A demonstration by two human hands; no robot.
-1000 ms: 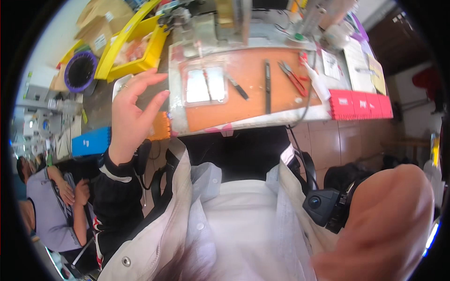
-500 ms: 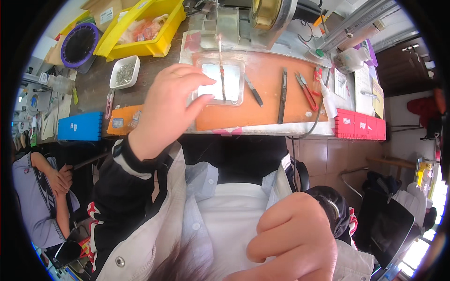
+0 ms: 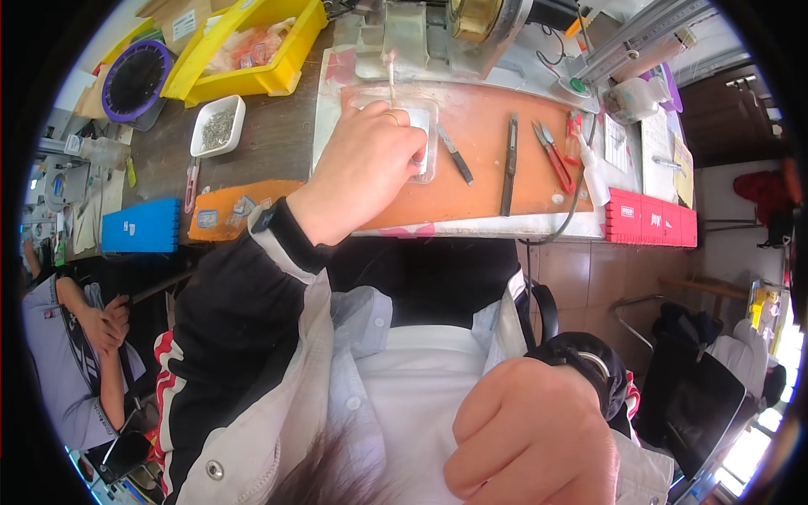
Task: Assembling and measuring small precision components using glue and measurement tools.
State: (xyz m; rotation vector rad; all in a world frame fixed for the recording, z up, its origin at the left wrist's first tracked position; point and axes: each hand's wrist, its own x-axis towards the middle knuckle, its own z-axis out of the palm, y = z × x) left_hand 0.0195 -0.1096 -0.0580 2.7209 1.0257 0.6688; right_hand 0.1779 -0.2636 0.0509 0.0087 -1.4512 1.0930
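Note:
My left hand [image 3: 366, 164] reaches over a clear shallow box [image 3: 431, 160] on the orange mat [image 3: 480, 202]. Its fingers are bent and closed on a thin stick [image 3: 390, 80], whose pale upper end sticks out beyond the knuckles toward the far side. The stick's lower part is hidden under the hand. Close in front of my chest, at the lower right, my right hand [image 3: 534, 429] is curled into a fist with its back up. Whatever its fingers may hold is hidden. A grey-and-black slim blade [image 3: 455, 155] lies just right of the box.
Farther right on the mat are a black cutter knife [image 3: 509, 164], red-handled snips [image 3: 555, 160] and a white bottle [image 3: 594, 177]. Leftward stand a white dish of small metal pieces [image 3: 217, 126] and a yellow bin [image 3: 244, 80]. A co-worker's hands [image 3: 105, 328] show at far left.
My left hand has moved right and forward over the box, and its fingers have closed round the stick. My right hand stays low and has turned slightly, its fingers more tucked under.

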